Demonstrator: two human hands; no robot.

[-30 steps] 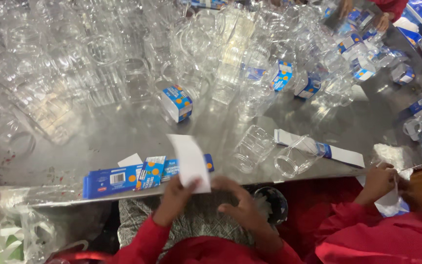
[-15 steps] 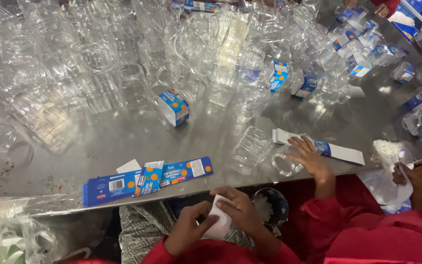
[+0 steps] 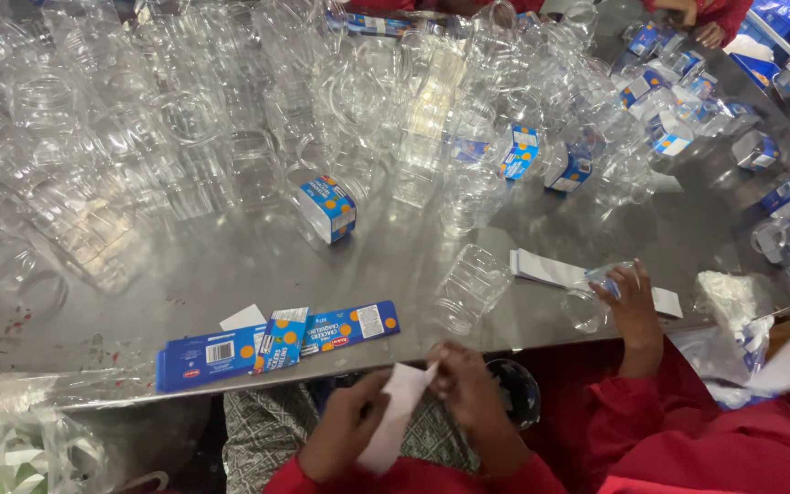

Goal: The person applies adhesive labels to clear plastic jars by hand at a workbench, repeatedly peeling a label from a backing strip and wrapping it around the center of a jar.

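Hands (image 3: 404,416) have risen a little since before, both pinching the white strip (image 3: 393,416), now hanging lengthwise.

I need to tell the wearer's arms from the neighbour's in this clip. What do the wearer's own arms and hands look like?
Both hands are bare: no gloves, and no rings or watch show. The left hand and right hand come out of red long sleeves that end at the wrists. The neighbour's sleeve is red too, so colour alone will not separate them.
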